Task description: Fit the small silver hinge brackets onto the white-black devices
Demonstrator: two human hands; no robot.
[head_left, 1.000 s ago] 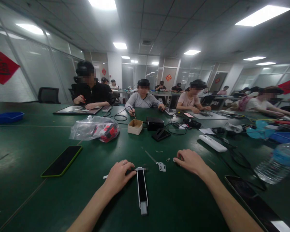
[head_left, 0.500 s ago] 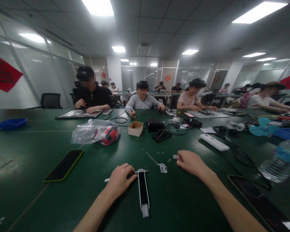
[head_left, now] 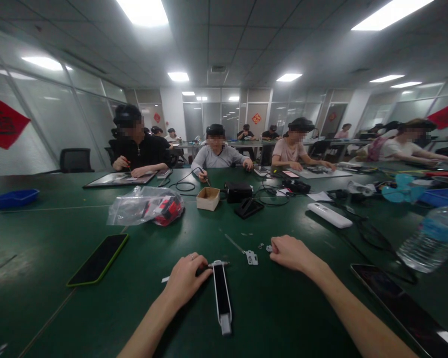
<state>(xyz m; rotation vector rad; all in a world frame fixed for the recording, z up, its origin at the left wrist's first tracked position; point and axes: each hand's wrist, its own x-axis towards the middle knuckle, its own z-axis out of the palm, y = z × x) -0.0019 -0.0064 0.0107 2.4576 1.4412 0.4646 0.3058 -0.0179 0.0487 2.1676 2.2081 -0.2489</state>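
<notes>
Head view. Fingers of the right hand (head_left: 291, 254) pinch a small metal piece (head_left: 269, 248); those of the left hand (head_left: 186, 275) curl at the far end of a narrow black device (head_left: 221, 293) on the green table (head_left: 283, 313), hold unclear. Apparent step: handling loose parts, which calls for a fine pinch. Co-workers (head_left: 220, 156) sit opposite beneath ceiling lights (head_left: 178, 76).

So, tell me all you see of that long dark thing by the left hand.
The long thing is narrow, with a dark face in a slim white frame, perhaps plastic or metal. A pale block sits at its near end; a thin bar crosses its far end. It lies slightly slanted on the green table, pointing away from the wearer. The left hand is beside its far end; contact is unclear.
</notes>
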